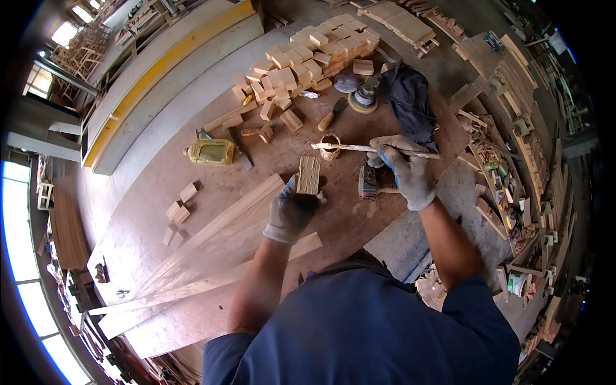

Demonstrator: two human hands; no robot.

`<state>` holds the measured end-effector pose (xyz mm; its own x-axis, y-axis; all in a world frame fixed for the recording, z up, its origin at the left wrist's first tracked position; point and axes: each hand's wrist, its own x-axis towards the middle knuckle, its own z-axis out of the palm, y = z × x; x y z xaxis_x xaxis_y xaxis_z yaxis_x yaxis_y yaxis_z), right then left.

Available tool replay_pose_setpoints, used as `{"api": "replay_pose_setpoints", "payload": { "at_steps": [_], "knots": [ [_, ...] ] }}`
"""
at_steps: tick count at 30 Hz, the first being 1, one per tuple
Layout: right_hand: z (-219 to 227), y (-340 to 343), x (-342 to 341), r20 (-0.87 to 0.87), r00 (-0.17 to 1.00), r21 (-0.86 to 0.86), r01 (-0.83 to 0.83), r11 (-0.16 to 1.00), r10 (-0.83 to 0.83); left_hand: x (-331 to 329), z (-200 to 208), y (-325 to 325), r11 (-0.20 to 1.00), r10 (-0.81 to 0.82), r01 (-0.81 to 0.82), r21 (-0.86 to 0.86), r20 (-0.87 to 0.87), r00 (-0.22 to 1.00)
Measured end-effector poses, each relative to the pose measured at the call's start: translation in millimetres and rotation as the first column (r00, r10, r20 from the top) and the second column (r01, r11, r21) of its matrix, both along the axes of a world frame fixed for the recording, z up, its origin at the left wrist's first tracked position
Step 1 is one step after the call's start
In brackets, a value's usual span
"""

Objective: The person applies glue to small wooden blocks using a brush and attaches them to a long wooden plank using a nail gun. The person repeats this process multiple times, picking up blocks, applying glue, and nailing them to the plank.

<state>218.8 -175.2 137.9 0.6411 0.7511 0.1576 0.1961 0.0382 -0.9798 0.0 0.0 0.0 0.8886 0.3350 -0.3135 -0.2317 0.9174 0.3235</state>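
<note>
My left hand [287,215], in a grey work glove, grips a small wooden block [309,173] whose upward face carries wavy yellowish streaks. My right hand [410,173], gloved too, pinches a long thin stick [350,147] coated in a whitish, dried-looking layer. The stick lies nearly level, its left end just over a small round pot [330,156] with a crusted rim; whether they touch I cannot tell. Beside my right hand lies a cordless drill [367,183], partly hidden by the glove.
Many loose wooden blocks [301,58] are heaped at the brown table's [147,212] far side. Also on it are a sander [364,96], dark cloth [412,96], wooden-handled tool [332,115], hammer [242,151] and yellowish bottle [212,152]. Long planks [212,231] lie left of me.
</note>
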Motion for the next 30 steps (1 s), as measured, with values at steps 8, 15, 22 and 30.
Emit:
{"api": "replay_pose_setpoints", "payload": {
  "at_steps": [8,15,22,30],
  "knots": [
    [8,-3,-17,0.391,0.895,-0.048,-0.214,0.976,0.216,-1,6,2,0.992,0.002,0.004,-0.126,0.048,0.999],
    [20,-15,-24,0.367,0.89,-0.096,-0.252,0.963,0.27,4,4,1,0.985,0.03,-0.034,-0.168,-0.025,0.999],
    [13,-18,-28,0.482,0.825,-0.128,-0.267,0.955,0.295,4,-1,2,0.994,0.046,-0.047,-0.099,-0.015,0.999],
    [21,-29,-28,0.341,0.876,-0.19,-0.291,0.938,0.341,-8,-9,6,0.992,0.01,-0.002,-0.127,0.062,0.998]
  ]
}}
